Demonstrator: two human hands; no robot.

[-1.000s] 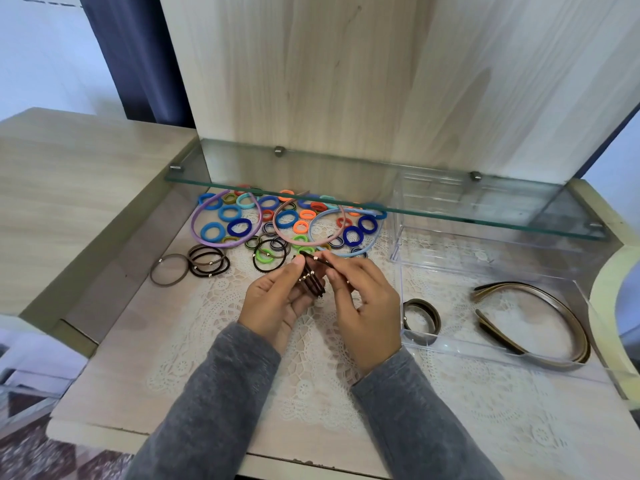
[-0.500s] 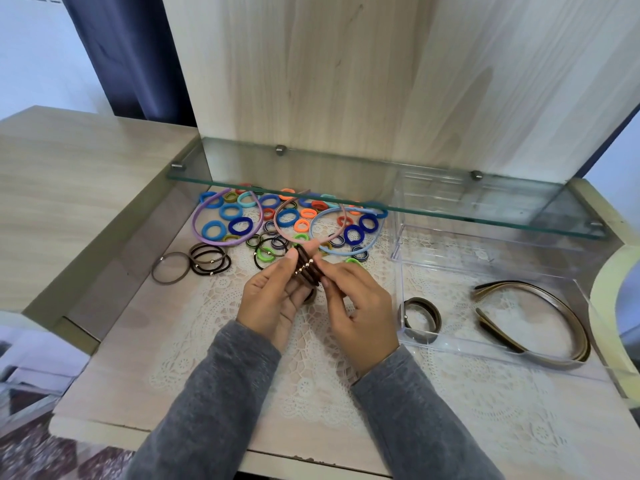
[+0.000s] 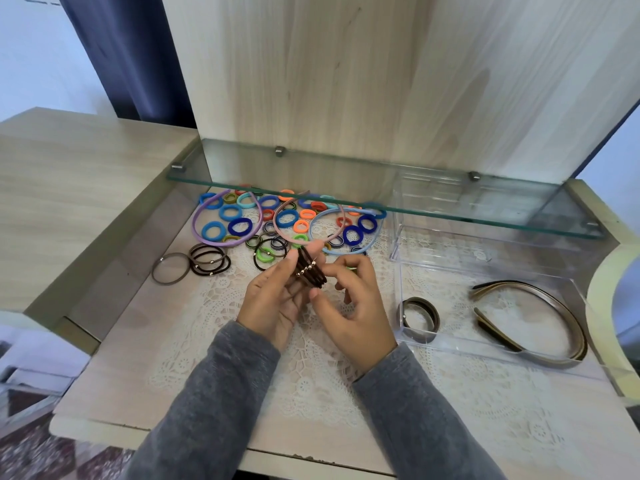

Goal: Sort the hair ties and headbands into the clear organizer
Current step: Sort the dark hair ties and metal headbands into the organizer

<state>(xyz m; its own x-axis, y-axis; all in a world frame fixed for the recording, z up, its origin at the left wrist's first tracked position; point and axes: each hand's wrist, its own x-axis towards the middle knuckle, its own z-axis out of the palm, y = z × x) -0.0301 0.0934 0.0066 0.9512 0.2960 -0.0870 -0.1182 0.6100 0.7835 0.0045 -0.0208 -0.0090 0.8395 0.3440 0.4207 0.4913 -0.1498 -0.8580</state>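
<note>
My left hand [image 3: 273,303] pinches a bunch of dark brown hair ties [image 3: 310,270] with small metal beads, held upright above the lace mat. My right hand [image 3: 353,306] is just right of the bunch, fingers curled, index tip close to the ties but holding nothing that I can see. The clear organizer [image 3: 491,348] stands to the right; its front tray holds brown headbands [image 3: 540,313] and a few brown hair ties [image 3: 419,318]. A pile of coloured hair ties [image 3: 239,226] and pastel headbands [image 3: 207,216] lies at the back, partly under the glass shelf.
A glass shelf [image 3: 450,209] overhangs the back of the table. More brown ties [image 3: 207,259] and a single light brown tie [image 3: 170,268] lie at the left. A raised wooden surface [image 3: 69,188] borders the left side; a white lace mat [image 3: 311,368] covers the table.
Both hands lifted the brown tie bunch slightly. My right hand has come off the bunch and drawn a little to the right; the left hand keeps holding it.
</note>
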